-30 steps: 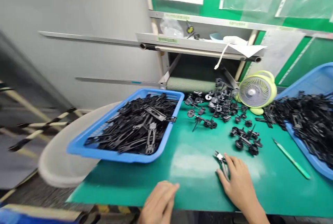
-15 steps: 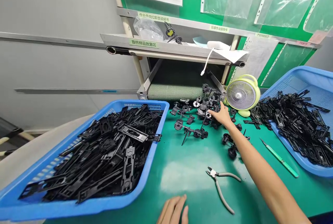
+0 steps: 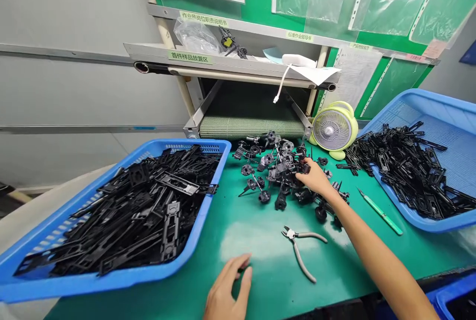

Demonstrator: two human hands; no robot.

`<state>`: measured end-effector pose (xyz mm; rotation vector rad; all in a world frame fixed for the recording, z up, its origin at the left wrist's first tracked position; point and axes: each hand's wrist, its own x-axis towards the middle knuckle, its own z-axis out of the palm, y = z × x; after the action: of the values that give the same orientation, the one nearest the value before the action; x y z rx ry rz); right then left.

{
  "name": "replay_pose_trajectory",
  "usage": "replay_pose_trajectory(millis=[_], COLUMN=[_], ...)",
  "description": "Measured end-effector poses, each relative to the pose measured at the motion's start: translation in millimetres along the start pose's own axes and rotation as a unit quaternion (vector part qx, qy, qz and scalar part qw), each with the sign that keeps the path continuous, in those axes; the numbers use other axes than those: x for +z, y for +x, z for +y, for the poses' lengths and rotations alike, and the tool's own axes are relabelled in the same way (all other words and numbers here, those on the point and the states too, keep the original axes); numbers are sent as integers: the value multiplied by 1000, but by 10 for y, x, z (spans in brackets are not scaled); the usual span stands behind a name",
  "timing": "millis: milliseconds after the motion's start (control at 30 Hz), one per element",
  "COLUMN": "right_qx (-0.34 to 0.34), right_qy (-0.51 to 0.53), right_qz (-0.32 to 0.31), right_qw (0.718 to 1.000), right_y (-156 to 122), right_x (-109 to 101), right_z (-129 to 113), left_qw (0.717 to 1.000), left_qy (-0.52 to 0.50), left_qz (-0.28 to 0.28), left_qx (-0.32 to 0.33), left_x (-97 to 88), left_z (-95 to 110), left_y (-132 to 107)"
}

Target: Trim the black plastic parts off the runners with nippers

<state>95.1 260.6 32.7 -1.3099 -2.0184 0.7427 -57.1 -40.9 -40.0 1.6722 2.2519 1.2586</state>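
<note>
On the green tabletop lies a pile of black plastic parts (image 3: 277, 168), with rods, round discs and small housings tangled together. My right hand (image 3: 317, 177) reaches into the right side of this pile, thumb and fingers closed around a black plastic part (image 3: 305, 166); the fingers hide much of it. Low in the view, my left hand (image 3: 227, 290) hovers near or rests on the table, which I cannot tell. Its fingers are curved and the thumb stands apart, with nothing between them. Side cutters (image 3: 293, 235) with grey handles lie between my two hands, jaws pointing left.
Left stands a blue basket (image 3: 203, 240) of long black plastic frames; right, another blue basket (image 3: 442, 104) of similar pieces, some spilling out. A green-handled knife (image 3: 381, 212) lies by it. Behind are a small fan (image 3: 330, 130), a conveyor belt (image 3: 249, 128) and a shelf (image 3: 156, 54).
My right hand has shifted within the pile and closed on a part; several parts in the pile have moved toward me. My left hand has risen further into view, thumb spread. The camera view has shifted.
</note>
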Motion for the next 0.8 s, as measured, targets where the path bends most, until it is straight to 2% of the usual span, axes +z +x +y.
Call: replay_pose_trajectory(millis=[67, 133, 267, 367, 467, 567, 733, 800], right_qx=[3, 2, 2, 8, 17, 24, 22, 18], right_qy=[18, 45, 125, 212, 301, 372, 434, 445], right_qz=[11, 28, 84, 126, 166, 217, 299, 321], right_qw=[1000, 999, 989, 969, 939, 902, 849, 836], right_y=[-89, -123, -29, 133, 272, 294, 28, -142], right_x=[-137, -257, -405, -468, -554, -693, -964, -1053], right_z=[30, 56, 95, 133, 210, 338, 581, 650], left_qw=[999, 998, 1000, 998, 996, 996, 994, 979], left_qy=[-22, -38, -26, 19, 42, 7, -74, -177], left_qz=[0, -1, -4, -31, -70, -81, -61, -41], left_qx=[-48, -55, 10, 47, 48, 41, -53, -97], left_x=[-6, 26, 205, 347, 396, 363, 371, 421], left_z=[100, 224, 454, 504, 470, 474, 667, 747], left_y=[179, 420, 936, 1195, 1301, 1332, 1471, 1588])
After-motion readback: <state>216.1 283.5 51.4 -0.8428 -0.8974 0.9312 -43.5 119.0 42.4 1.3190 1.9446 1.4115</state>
